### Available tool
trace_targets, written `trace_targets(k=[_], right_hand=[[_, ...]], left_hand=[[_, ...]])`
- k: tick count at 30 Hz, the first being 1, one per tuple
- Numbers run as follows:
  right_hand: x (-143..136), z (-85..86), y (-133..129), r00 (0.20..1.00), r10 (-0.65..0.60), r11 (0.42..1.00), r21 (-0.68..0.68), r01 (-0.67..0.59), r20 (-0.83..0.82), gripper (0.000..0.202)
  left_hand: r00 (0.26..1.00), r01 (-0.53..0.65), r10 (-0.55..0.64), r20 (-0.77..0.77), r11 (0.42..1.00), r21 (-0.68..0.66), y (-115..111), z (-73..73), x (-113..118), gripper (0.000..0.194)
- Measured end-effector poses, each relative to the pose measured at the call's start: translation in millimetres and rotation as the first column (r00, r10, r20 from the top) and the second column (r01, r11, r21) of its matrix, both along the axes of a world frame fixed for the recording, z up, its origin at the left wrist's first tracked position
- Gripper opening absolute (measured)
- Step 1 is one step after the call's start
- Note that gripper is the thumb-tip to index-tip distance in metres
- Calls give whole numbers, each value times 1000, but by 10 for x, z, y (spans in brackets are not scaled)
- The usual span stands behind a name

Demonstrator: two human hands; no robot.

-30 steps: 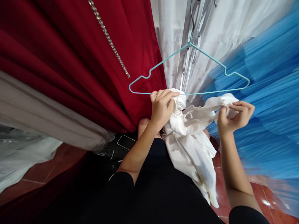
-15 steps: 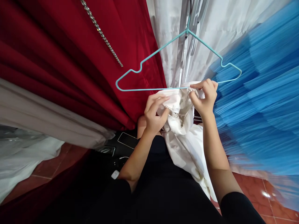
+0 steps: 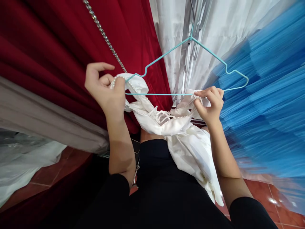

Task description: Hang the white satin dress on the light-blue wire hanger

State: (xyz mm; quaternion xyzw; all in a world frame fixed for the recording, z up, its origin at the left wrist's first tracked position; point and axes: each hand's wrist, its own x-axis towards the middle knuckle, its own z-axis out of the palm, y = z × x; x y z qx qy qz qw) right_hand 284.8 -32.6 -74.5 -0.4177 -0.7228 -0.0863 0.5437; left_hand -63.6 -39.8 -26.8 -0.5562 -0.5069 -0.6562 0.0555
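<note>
A white dress (image 3: 164, 125) with pearl-beaded edges and lacing at its back spreads between my two hands. My left hand (image 3: 106, 87) pinches one beaded shoulder of it at the left end of a light-blue hanger (image 3: 164, 94); that end of the hanger passes into the cloth. My right hand (image 3: 211, 103) is closed on the other beaded shoulder, against the hanger's bottom bar. The right end of the hanger sticks out bare beyond my fingers. Lower down, the skirt hangs over my lap to the right.
Red drapes (image 3: 143, 38) with a beaded silver chain (image 3: 105, 35) hang on the left, above a grey-beige cloth (image 3: 47, 111). A metal pole (image 3: 186, 54) stands behind the hanger, before white fabric. Blue tulle (image 3: 269, 105) fills the right side, above red floor tiles (image 3: 262, 194).
My left hand has moved left and up, carrying one shoulder of the dress to the hanger's left end. The neckline is now stretched wide. My right hand has hardly moved.
</note>
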Motion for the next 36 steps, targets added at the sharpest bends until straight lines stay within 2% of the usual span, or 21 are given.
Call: trace_targets(k=[3, 6, 9, 13, 16, 19, 22, 24, 26, 28, 30, 31, 33, 34, 36], right_hand=[[-71, -25, -8, 999, -26, 999, -19, 26, -23, 8], [-94, -27, -45, 999, -26, 999, 22, 27, -44, 9], [-71, -10, -103, 998, -53, 997, 45, 54, -19, 11], [-39, 9, -152, 996, -84, 996, 28, 83, 42, 12], [-42, 22, -158, 994, -92, 996, 13, 92, 58, 12], [-48, 28, -172, 996, -74, 997, 25, 73, 58, 11], [3, 13, -199, 997, 4, 999, 41, -7, 77, 14], [108, -8, -212, 995, 43, 998, 47, -47, 93, 15], [290, -17, -209, 999, -34, 994, 105, 31, 30, 9], [537, 18, -184, 965, -220, 952, 183, 245, -145, 7], [803, 128, -141, 862, -390, 888, 116, 445, -323, 19], [921, 214, -116, 816, -453, 875, -4, 484, -360, 24], [1091, 429, -67, 761, -527, 850, -252, 463, -377, 35], [1137, 546, -46, 754, -547, 833, -329, 445, -364, 38], [1156, 764, -17, 756, -563, 813, -386, 436, -333, 41]], left_hand=[[998, 15, -16, -54, 1000, -18, 10, 297, 268, 20], [996, 40, -39, -76, 999, 3, 62, 387, 500, 28], [997, 50, -48, -64, 998, 27, 79, 344, 616, 30], [990, 105, -100, -98, 993, 47, -103, 269, 894, 24], [934, 241, -264, -240, 963, -119, -263, 177, 1276, 19], [831, 356, -458, -317, 875, -329, -293, -4, 1606, 23], [809, 337, -483, -335, 848, -409, -254, -171, 1745, 28], [820, 308, -460, -340, 856, -415, -237, -202, 1742, 28], [820, 308, -458, -344, 858, -411, -229, -176, 1701, 28], [816, 299, -457, -354, 858, -417, -218, -138, 1653, 26], [812, 284, -452, -369, 858, -427, -205, -121, 1621, 24], [811, 278, -449, -374, 860, -428, -201, -123, 1615, 23], [812, 277, -446, -377, 863, -424, -203, -137, 1624, 22], [811, 281, -449, -376, 862, -422, -209, -144, 1637, 22], [809, 290, -456, -371, 858, -423, -223, -152, 1670, 22]])
